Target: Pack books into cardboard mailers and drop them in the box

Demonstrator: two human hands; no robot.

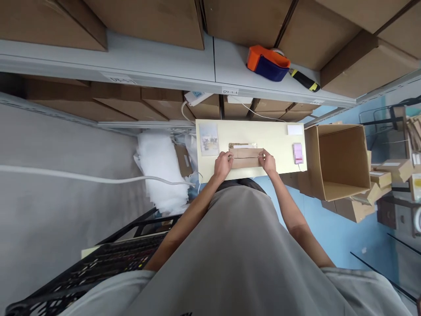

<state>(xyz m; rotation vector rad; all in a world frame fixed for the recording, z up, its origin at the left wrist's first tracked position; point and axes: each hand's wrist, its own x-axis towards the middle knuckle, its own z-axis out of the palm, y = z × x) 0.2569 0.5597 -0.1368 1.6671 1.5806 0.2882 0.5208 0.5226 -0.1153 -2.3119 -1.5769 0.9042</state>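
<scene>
A small brown cardboard box lies on the pale yellow table, its two flaps meeting at a dark lengthwise seam. At its left end, my left hand has its fingers closed on the box's edge. My right hand pinches the opposite end, near the seam. Just behind the box lies a flat packet with brown and white parts, partly covered by the box. What is inside the box is hidden.
A printed sheet lies on the table's left; a pink-screened device and a white card lie right. Above, a shelf holds cartons and an orange-blue tape dispenser. A large open carton stands right, white wrap left.
</scene>
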